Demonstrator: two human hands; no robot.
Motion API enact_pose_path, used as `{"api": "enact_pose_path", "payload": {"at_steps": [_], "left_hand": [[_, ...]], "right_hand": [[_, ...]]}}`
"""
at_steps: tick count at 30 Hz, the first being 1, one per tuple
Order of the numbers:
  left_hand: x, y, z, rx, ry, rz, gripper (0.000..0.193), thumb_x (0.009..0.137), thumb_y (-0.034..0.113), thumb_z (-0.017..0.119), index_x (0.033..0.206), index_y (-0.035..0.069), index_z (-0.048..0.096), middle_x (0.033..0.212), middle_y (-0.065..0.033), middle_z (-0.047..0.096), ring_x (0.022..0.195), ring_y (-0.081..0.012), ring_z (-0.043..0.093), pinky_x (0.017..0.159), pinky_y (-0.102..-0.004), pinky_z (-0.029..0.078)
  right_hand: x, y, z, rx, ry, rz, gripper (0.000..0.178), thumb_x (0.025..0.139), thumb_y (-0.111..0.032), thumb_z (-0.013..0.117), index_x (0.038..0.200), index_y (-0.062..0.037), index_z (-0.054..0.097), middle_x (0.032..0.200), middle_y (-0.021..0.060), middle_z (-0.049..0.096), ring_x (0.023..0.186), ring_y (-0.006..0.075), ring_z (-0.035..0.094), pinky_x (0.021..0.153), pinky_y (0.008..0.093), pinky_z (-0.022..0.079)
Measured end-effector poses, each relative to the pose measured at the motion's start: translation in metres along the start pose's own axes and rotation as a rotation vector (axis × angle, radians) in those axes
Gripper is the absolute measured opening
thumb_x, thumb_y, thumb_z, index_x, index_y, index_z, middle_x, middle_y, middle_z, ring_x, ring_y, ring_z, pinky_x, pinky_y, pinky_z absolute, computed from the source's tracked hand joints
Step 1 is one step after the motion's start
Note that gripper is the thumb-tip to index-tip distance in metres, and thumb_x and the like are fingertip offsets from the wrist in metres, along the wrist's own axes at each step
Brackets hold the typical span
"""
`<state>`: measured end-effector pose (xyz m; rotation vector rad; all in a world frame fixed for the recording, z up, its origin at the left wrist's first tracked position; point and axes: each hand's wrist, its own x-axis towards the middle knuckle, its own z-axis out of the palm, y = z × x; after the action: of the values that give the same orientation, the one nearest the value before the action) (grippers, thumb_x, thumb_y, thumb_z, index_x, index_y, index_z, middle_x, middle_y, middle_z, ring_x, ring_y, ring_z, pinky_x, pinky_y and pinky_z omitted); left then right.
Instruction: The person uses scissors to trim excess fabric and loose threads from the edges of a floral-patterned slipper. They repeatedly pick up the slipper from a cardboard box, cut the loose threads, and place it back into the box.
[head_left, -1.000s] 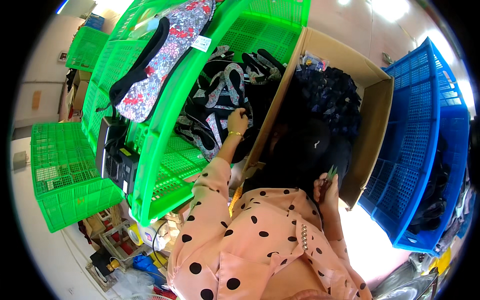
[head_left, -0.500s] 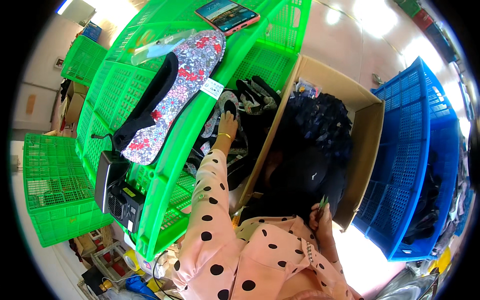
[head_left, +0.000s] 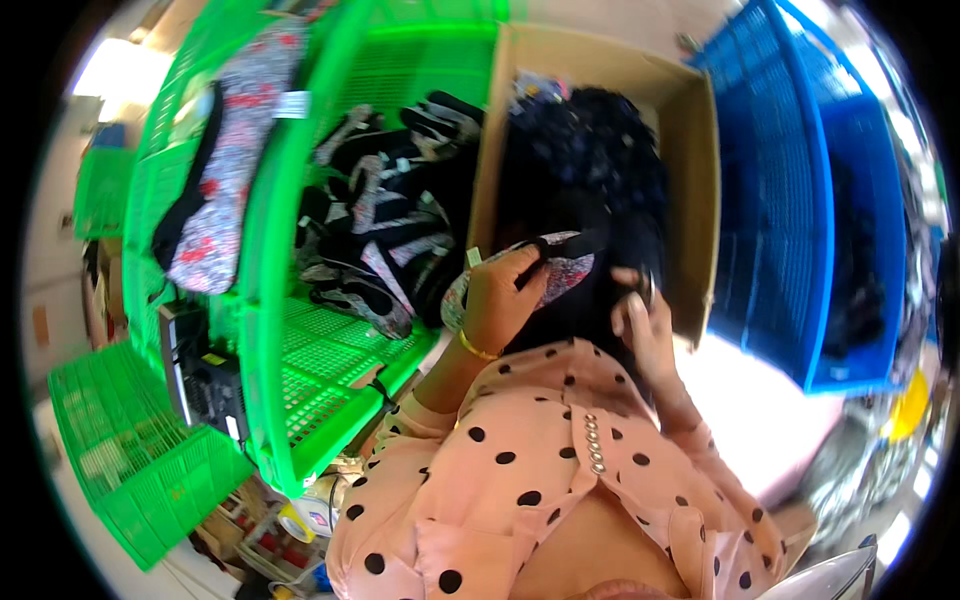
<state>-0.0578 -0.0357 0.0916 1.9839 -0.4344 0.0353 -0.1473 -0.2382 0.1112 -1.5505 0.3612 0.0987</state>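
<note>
Over my lap, my left hand is closed around a floral fabric slipper with a dark lining. Part of the slipper is covered by my fingers. To its right, my right hand is curled around small thread snips, blurred by motion and a little apart from the slipper. On the left, a pile of similar black and floral slippers lies in a green crate. A larger-looking floral slipper with a white tag rests on the green crate stack beyond the rim.
A cardboard box holding dark pieces stands just ahead of my hands. Blue crates rise to the right. At the left are a black boxy device and another green crate.
My left hand has come out of the green crate with a slipper and moved right, over my lap. My right hand has lifted toward it with the snips. The whole view has shifted.
</note>
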Motion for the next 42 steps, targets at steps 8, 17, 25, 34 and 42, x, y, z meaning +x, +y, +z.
{"api": "enact_pose_path", "payload": {"at_steps": [8,17,25,34,42], "left_hand": [[-0.069,0.046,0.058,0.080,-0.237,0.138,0.026,0.084,0.003,0.065,0.109,-0.003,0.066,0.097,-0.0239,0.068,0.084,-0.0385,0.068,0.072,-0.0386,0.055],[-0.051,0.050,0.057,0.030,-0.390,0.036,0.011,0.085,0.008,0.071,0.094,0.002,0.071,0.086,-0.0119,0.070,0.071,-0.0139,0.068,0.056,-0.0244,0.050],[0.013,0.030,0.101,-0.159,-0.752,0.222,0.019,0.079,0.011,0.079,0.080,0.000,0.063,0.073,-0.0042,0.055,0.064,-0.0116,0.047,0.058,-0.0253,0.041],[0.053,0.036,0.111,-0.083,-1.108,-0.002,0.037,0.086,0.021,0.076,0.063,0.002,0.055,0.057,0.0026,0.052,0.055,-0.0016,0.043,0.049,-0.0214,0.035],[0.059,0.043,0.112,-0.049,-1.108,0.044,0.038,0.086,0.020,0.075,0.062,0.002,0.051,0.056,0.0025,0.049,0.055,-0.0023,0.040,0.048,-0.0224,0.034]], "right_hand": [[-0.020,0.024,-0.030,0.033,0.056,-0.083,0.022,0.095,-0.019,0.063,0.099,0.0018,0.055,0.067,-0.0021,0.052,0.063,0.0059,0.050,0.059,0.0219,0.042],[-0.027,0.042,-0.054,0.108,0.175,-0.073,0.017,0.093,-0.012,0.066,0.082,-0.0044,0.057,0.063,-0.0033,0.055,0.058,0.0031,0.049,0.054,0.0197,0.040],[-0.035,0.043,-0.064,-0.091,0.129,-0.280,0.019,0.097,-0.016,0.060,0.087,-0.0003,0.056,0.067,0.0013,0.058,0.063,0.0058,0.054,0.060,0.0215,0.044],[-0.075,0.070,-0.067,-0.475,0.161,-0.081,0.033,0.102,-0.034,0.049,0.093,-0.0020,0.055,0.070,0.0157,0.058,0.066,0.0323,0.060,0.061,0.0373,0.047],[-0.064,0.071,-0.060,-0.445,0.095,-0.082,0.041,0.102,-0.038,0.047,0.086,-0.0011,0.056,0.065,0.0099,0.052,0.060,0.0207,0.051,0.061,0.0308,0.042]]}}
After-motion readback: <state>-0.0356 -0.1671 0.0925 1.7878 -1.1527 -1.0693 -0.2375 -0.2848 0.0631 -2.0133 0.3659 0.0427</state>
